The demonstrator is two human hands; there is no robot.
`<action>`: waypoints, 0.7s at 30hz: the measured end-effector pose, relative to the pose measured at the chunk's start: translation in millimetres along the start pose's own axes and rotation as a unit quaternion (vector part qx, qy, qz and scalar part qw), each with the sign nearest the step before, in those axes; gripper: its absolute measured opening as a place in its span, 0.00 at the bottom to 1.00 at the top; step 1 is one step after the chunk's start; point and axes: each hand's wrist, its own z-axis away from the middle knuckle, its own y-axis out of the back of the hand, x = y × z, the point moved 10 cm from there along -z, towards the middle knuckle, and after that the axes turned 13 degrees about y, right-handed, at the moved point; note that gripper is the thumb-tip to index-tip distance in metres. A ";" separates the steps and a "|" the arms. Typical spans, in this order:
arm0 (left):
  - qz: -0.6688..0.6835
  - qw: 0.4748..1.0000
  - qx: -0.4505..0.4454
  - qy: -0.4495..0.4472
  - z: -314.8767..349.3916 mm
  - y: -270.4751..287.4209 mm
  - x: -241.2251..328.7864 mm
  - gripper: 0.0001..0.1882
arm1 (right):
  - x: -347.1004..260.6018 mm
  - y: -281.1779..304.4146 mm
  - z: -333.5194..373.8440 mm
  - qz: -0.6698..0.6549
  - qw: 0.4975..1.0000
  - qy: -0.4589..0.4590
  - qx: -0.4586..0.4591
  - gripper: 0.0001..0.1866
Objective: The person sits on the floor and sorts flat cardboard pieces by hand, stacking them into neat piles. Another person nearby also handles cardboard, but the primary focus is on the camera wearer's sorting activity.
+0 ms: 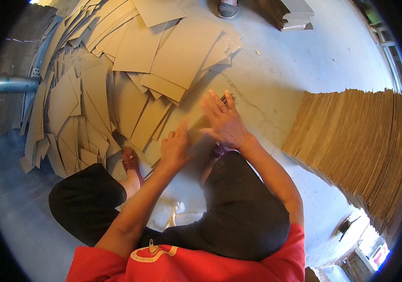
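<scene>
My right hand is raised in front of my knee, its fingers stretched and spread, slightly blurred. The brown edges of a small bunch of cardboard sheets show just behind its fingertips; whether the hand touches them I cannot tell. To its left and a little nearer, my left hand is apart from it, the index finger out and the other fingers loosely bent. Nothing shows in its grasp. The space between the hands is smeared by motion. Past both hands, flat cardboard sheets lie in a loose, overlapping heap.
A tall, tight stack of brown cardboard stands at the right. Another stack is at the far edge, near a person's shoe. A metal pipe is at the left. My red shoe rests beside the heap.
</scene>
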 end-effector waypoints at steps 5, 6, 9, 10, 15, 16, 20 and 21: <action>-0.008 1.000 0.021 0.014 -5.7 -3.4 -0.7 0.48 | -1.7 -31.8 16.9 0.003 1.000 0.009 -0.021 0.44; -0.009 0.999 0.043 0.016 -10.8 -12.8 -9.4 0.43 | -1.8 -31.3 11.9 0.001 1.000 0.019 -0.012 0.44; 0.036 0.998 0.035 0.028 -11.5 -22.4 -29.3 0.28 | -1.6 -21.0 9.7 -0.055 0.998 -0.013 0.002 0.45; 0.055 0.998 0.029 0.030 -14.5 -18.8 -33.6 0.23 | 2.4 -15.3 9.9 -0.078 0.996 -0.032 0.013 0.46; 0.266 0.964 -0.002 -0.010 -32.2 25.2 -29.1 0.26 | 84.2 4.9 131.1 -0.372 0.749 -0.394 0.380 0.43; 0.313 0.949 -0.006 -0.040 -37.1 32.3 -22.4 0.26 | 87.0 -10.8 136.7 -0.496 0.647 -0.408 0.412 0.42; 0.510 0.849 -0.071 -0.116 -45.4 60.7 22.8 0.26 | 80.0 -15.0 112.5 -0.630 0.606 -0.348 0.340 0.32; 0.558 0.815 -0.094 -0.121 -46.3 65.3 31.7 0.26 | 88.1 0.2 109.4 -0.612 0.616 -0.355 0.346 0.29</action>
